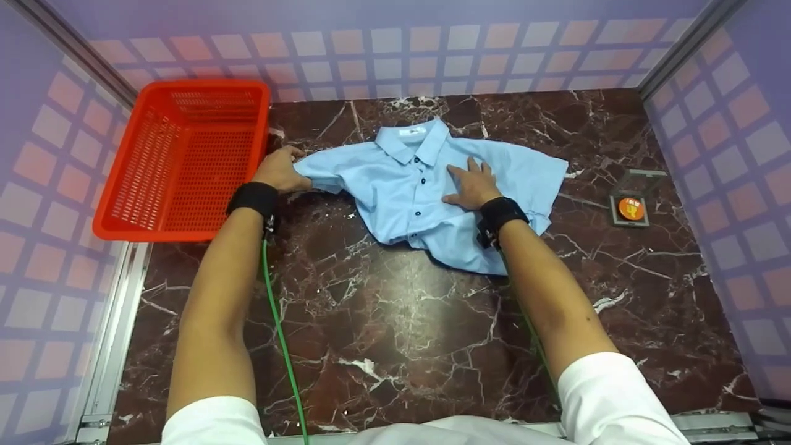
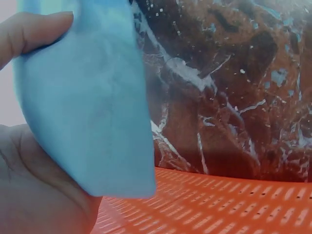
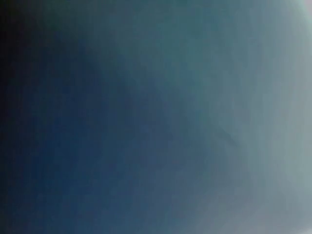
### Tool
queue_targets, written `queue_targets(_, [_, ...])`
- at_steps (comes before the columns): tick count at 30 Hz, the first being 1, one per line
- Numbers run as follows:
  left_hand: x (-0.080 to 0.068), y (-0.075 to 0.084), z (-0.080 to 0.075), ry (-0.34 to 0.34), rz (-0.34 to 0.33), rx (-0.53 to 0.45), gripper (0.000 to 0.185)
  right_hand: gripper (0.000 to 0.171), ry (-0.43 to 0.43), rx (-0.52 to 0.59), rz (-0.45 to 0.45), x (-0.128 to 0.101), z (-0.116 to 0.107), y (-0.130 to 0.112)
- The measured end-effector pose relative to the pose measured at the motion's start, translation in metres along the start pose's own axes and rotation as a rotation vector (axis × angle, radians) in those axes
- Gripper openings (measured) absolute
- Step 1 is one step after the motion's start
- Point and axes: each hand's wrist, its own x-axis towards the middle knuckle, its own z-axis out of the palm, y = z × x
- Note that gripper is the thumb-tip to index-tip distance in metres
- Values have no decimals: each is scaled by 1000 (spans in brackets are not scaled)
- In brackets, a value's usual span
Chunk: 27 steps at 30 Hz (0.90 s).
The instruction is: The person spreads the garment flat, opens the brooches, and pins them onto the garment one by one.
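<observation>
Both hands on the shirt [image 1: 426,185]: my left hand [image 1: 281,170] pinches its sleeve edge beside the basket [image 1: 179,157]; my right hand [image 1: 473,185] presses flat.

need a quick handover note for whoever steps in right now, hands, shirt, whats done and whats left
Left hand: pinches the end of one sleeve of the light blue shirt, next to the orange basket.
Right hand: lies flat, fingers spread, pressing the shirt front.
Shirt: face up on the marble table, buttoned, collar away from the person, hem rumpled.
Done: shirt laid out.
Left: no fold yet; basket holds nothing visible.
</observation>
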Motion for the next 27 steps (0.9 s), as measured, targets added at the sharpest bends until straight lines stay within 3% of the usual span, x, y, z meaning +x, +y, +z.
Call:
queue_targets(7, [-5, 5, -7, -35, 11, 12, 80, 81, -13, -7, -6, 1, 0, 3])
queue_targets(12, [-10, 10, -8, 10, -26, 113, 79, 81, -8, -2, -4, 0, 1, 4])
queue_targets(17, [-8, 14, 5, 140, -74, 265, 81, 80, -3, 7, -3, 1, 3, 6])
queue_targets(23, [-7, 17, 29, 391, -6, 399, 70, 80, -8, -14, -10, -1, 1, 4])
queue_targets(25, [-10, 20, 36, 432, 9, 417, 56, 80, -10, -21, -10, -2, 0, 3])
queue_targets(27, [-16, 23, 42, 418, 22, 421, 39, 80, -12, -23, -9, -2, -1, 3])
